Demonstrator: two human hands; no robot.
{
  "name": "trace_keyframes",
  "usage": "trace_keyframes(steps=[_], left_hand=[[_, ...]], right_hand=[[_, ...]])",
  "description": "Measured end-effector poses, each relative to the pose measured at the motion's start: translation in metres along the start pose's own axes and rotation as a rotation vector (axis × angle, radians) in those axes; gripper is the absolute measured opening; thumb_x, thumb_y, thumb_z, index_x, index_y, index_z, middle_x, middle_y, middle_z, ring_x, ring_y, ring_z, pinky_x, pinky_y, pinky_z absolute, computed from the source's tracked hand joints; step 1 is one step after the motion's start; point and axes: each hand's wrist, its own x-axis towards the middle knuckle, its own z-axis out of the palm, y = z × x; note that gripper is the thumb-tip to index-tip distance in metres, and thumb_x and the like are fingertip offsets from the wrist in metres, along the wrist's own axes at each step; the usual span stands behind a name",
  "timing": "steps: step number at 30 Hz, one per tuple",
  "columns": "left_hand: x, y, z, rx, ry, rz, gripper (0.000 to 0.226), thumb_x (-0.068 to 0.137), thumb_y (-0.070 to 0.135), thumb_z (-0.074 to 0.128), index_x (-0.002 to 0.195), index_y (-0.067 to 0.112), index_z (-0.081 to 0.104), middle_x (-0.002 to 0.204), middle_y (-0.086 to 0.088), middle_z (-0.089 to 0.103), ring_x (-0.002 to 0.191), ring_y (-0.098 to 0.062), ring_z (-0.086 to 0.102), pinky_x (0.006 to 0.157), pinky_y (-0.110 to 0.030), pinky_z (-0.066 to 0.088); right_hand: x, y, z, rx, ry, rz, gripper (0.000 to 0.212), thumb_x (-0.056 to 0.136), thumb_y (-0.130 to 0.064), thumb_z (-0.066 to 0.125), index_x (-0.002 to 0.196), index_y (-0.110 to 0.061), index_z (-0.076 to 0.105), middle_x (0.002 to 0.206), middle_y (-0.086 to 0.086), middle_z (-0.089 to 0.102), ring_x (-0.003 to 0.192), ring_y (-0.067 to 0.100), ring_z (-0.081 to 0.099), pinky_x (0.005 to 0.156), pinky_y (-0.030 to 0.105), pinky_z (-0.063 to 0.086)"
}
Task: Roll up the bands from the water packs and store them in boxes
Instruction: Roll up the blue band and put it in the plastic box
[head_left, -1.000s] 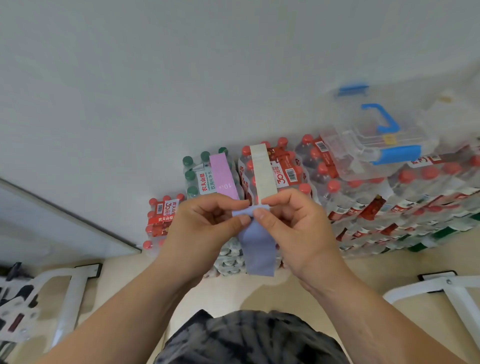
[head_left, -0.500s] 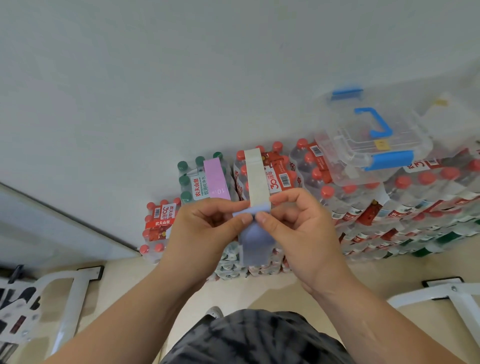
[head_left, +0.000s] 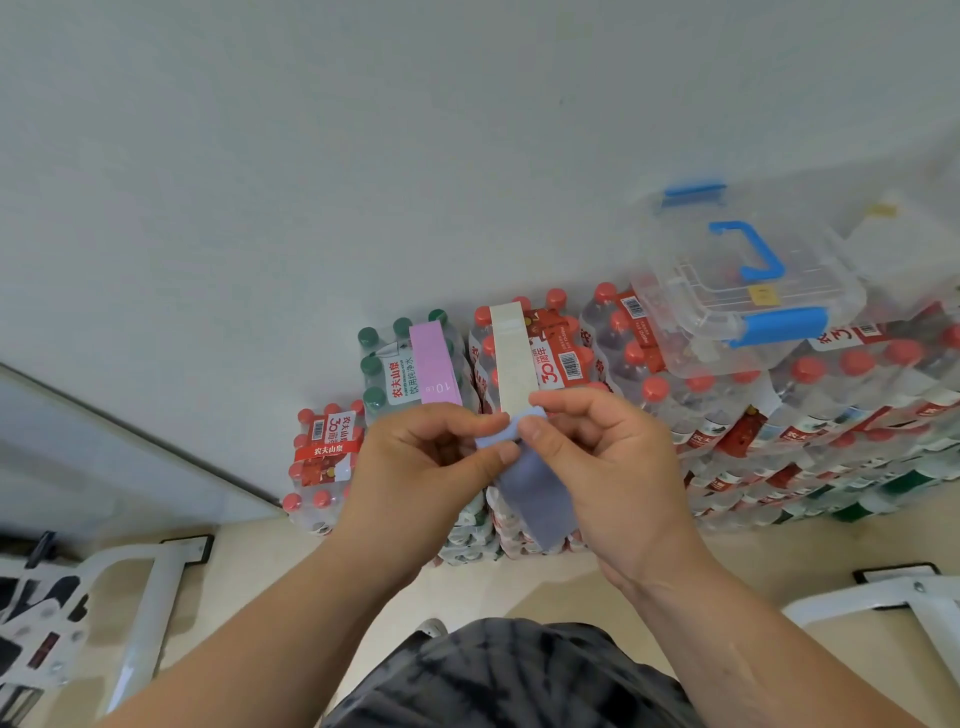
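A blue-violet band (head_left: 530, 483) hangs between my hands in front of the stacked water packs. My left hand (head_left: 415, 467) and my right hand (head_left: 602, 467) both pinch its top end, which is curled into a small roll. Its free tail drops down between my wrists. A pink band (head_left: 434, 371) marked 10 LB lies over the green-capped pack (head_left: 387, 364). A cream band (head_left: 511, 364) lies over a red-capped pack (head_left: 563, 348). A clear box with a blue handle (head_left: 748, 291) sits shut on top of the packs at the right.
Water packs (head_left: 805, 415) are stacked in several layers along the white wall, lowest at the left (head_left: 322, 457). White metal frame legs stand on the beige floor at left (head_left: 145, 597) and right (head_left: 893, 597). A second clear box (head_left: 904, 249) sits at the far right.
The roll at the band's top has grown a little and the hanging tail is shorter. My hands have stayed in place, and the view has shifted slightly.
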Motion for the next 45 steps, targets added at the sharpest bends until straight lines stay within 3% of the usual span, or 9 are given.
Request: trace_keyframes(steps=[4,9,13,19,27,32,36,41,45], left_hand=[[0.001,0.001,-0.008,-0.056,-0.032,-0.061,0.026,0.072,0.020,0.077,0.094,0.008,0.079,0.085,-0.023,0.074,0.083,-0.042,0.071,0.074,-0.048,0.062],[-0.002,0.003,-0.012,0.025,-0.035,-0.061,0.015,0.079,0.011,0.077,0.092,0.015,0.080,0.084,-0.015,0.077,0.082,-0.036,0.074,0.075,-0.044,0.063],[-0.004,0.004,-0.013,0.011,0.043,-0.031,0.027,0.080,0.003,0.076,0.080,0.029,0.082,0.081,-0.008,0.078,0.077,-0.026,0.072,0.072,-0.034,0.061],[-0.006,0.005,-0.013,-0.121,0.114,-0.112,0.012,0.088,0.004,0.069,0.093,0.009,0.078,0.087,-0.013,0.078,0.079,-0.029,0.075,0.069,-0.032,0.059],[-0.006,0.009,-0.009,-0.184,0.098,-0.161,0.015,0.091,0.009,0.066,0.096,0.002,0.077,0.092,-0.022,0.076,0.087,-0.042,0.071,0.080,-0.047,0.061],[-0.007,0.013,-0.004,-0.207,0.082,-0.156,0.014,0.089,0.008,0.065,0.089,0.003,0.078,0.088,-0.021,0.076,0.077,-0.033,0.073,0.070,-0.038,0.061],[-0.009,0.014,0.001,-0.196,0.069,-0.140,0.010,0.082,0.010,0.070,0.081,0.010,0.080,0.086,-0.019,0.076,0.077,-0.031,0.072,0.074,-0.043,0.061],[-0.011,0.010,0.005,-0.120,0.117,-0.115,0.014,0.083,0.003,0.074,0.077,0.014,0.080,0.082,-0.014,0.077,0.077,-0.028,0.073,0.074,-0.042,0.060],[-0.014,0.007,0.006,0.115,0.083,0.026,0.026,0.079,0.006,0.080,0.072,0.031,0.079,0.075,0.002,0.077,0.072,-0.014,0.073,0.068,-0.026,0.057]], right_hand=[[-0.004,-0.001,0.002,0.029,-0.015,0.012,0.024,0.088,-0.008,0.072,0.105,-0.024,0.067,0.084,0.003,0.078,0.082,0.014,0.074,0.074,0.019,0.055],[-0.008,-0.004,0.005,0.057,-0.051,0.029,0.024,0.090,-0.007,0.070,0.106,-0.022,0.062,0.087,0.005,0.079,0.085,0.019,0.075,0.075,0.025,0.057],[-0.011,-0.005,0.007,0.019,-0.054,0.032,0.017,0.090,-0.016,0.070,0.105,-0.024,0.066,0.085,0.006,0.078,0.087,0.021,0.074,0.078,0.028,0.059],[-0.012,-0.001,0.007,-0.060,-0.036,0.019,0.018,0.092,-0.013,0.069,0.104,-0.025,0.065,0.082,-0.004,0.078,0.084,0.006,0.072,0.072,0.012,0.052],[-0.011,0.002,0.005,-0.044,0.009,-0.016,0.003,0.090,-0.014,0.072,0.087,-0.015,0.072,0.077,-0.001,0.074,0.074,0.009,0.066,0.068,0.020,0.052],[-0.012,0.002,0.001,0.032,-0.009,0.002,0.023,0.086,-0.008,0.075,0.070,-0.023,0.068,0.076,0.017,0.067,0.072,0.017,0.059,0.071,0.033,0.049],[-0.013,0.001,-0.004,0.008,-0.026,-0.011,0.032,0.083,-0.006,0.078,0.063,-0.029,0.065,0.066,-0.002,0.063,0.067,0.013,0.057,0.068,0.029,0.048],[-0.017,0.000,-0.008,-0.008,-0.006,-0.023,0.029,0.082,-0.003,0.078,0.074,-0.026,0.064,0.065,0.000,0.064,0.064,0.013,0.060,0.066,0.023,0.050],[-0.020,-0.001,-0.012,0.000,0.007,-0.012,0.024,0.083,0.000,0.077,0.093,-0.017,0.062,0.069,0.005,0.070,0.070,0.020,0.066,0.073,0.035,0.056]])
